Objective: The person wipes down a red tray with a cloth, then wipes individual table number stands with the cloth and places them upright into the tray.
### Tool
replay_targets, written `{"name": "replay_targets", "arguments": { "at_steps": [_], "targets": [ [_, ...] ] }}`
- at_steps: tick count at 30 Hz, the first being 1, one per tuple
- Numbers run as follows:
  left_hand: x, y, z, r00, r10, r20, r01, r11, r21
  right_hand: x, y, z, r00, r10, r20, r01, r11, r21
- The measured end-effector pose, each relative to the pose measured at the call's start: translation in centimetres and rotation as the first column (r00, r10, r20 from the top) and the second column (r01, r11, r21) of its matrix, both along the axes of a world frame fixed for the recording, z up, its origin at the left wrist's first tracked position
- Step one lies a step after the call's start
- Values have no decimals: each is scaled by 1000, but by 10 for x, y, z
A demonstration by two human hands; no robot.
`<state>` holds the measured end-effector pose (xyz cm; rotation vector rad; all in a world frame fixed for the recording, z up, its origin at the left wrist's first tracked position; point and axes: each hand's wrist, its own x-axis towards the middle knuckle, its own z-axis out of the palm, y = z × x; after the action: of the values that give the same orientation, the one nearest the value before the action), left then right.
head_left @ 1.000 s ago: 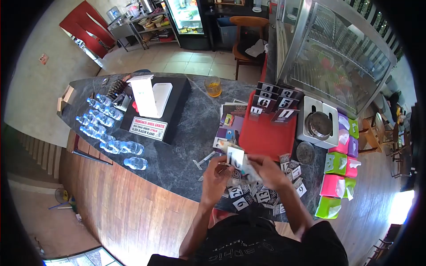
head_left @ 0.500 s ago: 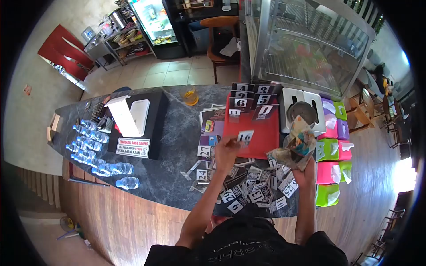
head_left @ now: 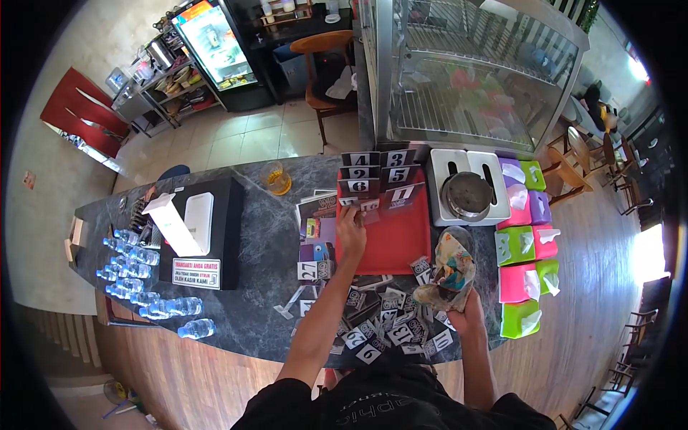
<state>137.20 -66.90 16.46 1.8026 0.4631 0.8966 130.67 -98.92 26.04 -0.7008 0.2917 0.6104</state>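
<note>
While several numbered signs [head_left: 401,196] stand in rows at the far end of the red tray [head_left: 394,252], many loose number tags [head_left: 400,333] lie jumbled on the counter [head_left: 263,315], so much seems left to set up. Well apart, the left hand [head_left: 351,233] pinches a small sign [head_left: 370,206] by the front row, and the right hand [head_left: 469,316] grips a crumpled, stained cloth [head_left: 454,274].
</note>
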Motion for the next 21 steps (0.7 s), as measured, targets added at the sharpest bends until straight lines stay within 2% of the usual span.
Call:
{"name": "replay_targets", "arguments": {
  "at_steps": [2,5,8,12,14,15,17,21],
  "targets": [
    [4,-1,-9,997,62,-47,-59,996,60,4,-1,0,1000,4,13,-4,1000,5],
    [-1,-10,9,999,26,21,-28,994,104,6,0,2,999,19,33,-18,1000,-21],
    [4,-8,-8,999,49,-5,-47,988,148,6,1,-2,1000,-10,1,10,1000,-12],
    [4,-3,5,999,53,-12,-50,986,157,1,8,7,999,36,-3,-36,999,13],
    [8,0,7,998,15,62,-17,999,37,-2,12,7,998,57,-2,-57,998,-2],
    [9,0,7,998,17,63,-19,999,38,-2,14,6,999,45,-23,-45,999,-9],
    [11,0,8,984,173,45,-178,972,153,-3,17,7,999,32,-41,-33,999,-17],
    [11,0,14,986,158,44,-161,985,67,-4,22,14,998,59,-12,-59,998,-27]
  ]
}}
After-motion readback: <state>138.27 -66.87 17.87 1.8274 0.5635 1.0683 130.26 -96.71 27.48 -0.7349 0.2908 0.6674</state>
